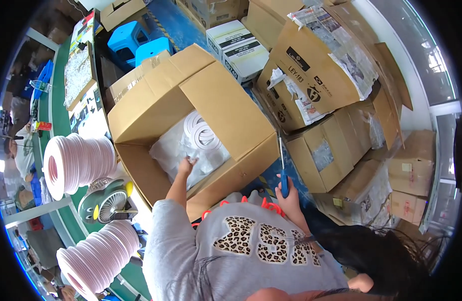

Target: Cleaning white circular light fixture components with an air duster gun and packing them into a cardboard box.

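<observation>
A large open cardboard box (pixel 231 115) stands in front of the person, its flaps spread. Inside it, crumpled translucent plastic (pixel 166 148) covers much of the visible bottom, and white coiled loops (pixel 206 133) lie at the far right part of that plastic. The loops are round, so they show no clear long axis. Outside the box, just beside its right wall, a blue-handled tool (pixel 284 185) points its thin metal shaft away from the person.

The right grip (pixel 291 198) is closed around the tool's handle, well apart from the loops. The left grip (pixel 185 164) is nearer: it reaches in at the plastic, with the loops ahead and to its right. Whether its bunched fingers pinch the plastic, I cannot tell.
</observation>
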Demonstrator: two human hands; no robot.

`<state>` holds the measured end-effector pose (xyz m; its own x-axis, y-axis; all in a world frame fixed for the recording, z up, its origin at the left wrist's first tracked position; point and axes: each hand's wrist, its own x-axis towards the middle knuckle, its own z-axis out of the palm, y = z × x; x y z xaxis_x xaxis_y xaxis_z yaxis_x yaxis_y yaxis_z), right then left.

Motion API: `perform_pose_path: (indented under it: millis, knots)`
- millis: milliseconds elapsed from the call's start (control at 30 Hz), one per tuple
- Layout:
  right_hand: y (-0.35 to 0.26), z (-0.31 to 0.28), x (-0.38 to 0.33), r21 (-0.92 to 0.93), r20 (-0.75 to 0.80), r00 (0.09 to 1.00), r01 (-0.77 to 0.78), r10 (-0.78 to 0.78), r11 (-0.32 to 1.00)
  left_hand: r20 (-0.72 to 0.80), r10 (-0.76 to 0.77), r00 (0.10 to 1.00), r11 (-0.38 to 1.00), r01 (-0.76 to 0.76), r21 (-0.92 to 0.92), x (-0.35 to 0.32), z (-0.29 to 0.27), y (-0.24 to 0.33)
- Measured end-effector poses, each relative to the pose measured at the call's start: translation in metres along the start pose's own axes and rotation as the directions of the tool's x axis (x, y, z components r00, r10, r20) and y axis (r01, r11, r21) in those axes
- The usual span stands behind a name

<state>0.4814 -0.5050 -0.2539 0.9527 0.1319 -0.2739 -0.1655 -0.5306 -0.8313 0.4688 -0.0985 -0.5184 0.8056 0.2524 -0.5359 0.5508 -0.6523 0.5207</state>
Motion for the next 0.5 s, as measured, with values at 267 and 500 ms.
perform_pose_path:
  millis: [267, 500]
  knots:
    - [-0.046, -0.008, 0.011, -0.129, 0.019, 0.961, 0.275, -0.275, 0.953, -0.217, -0.255, 0.942, -0.416, -0.309, -0.855, -0.022, -0.127, 0.104]
    - [-0.082, 0.004, 0.004, -0.351, 0.283, 0.893, 0.435, -0.349, 0.829, -0.326, 0.071, 0.943, -0.671, -0.197, -0.715, -0.031, -0.156, 0.266]
